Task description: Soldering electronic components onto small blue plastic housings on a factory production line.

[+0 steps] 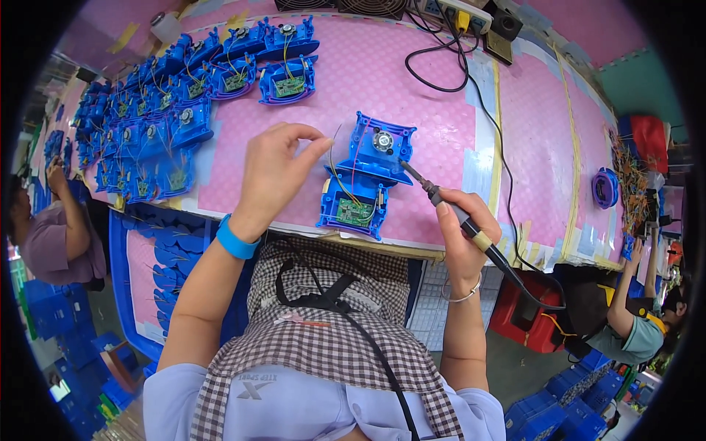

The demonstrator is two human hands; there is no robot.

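Blue housing (365,176) lies near table (441,95) front edge. R hand (460,224), just right of housing, fist-grips iron (448,209), tip touching housing top. L hand (276,173), left of housing, raised w/ wrist bent, thumb and forefinger pinching wire (332,147).

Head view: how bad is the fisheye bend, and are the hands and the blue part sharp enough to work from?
Head view: table edge bows strongly, corners black; light even and bright, little shadow or glare; blue housing, left hand and right hand holding the soldering iron are sharp; co-workers at the rim are squeezed and soft.
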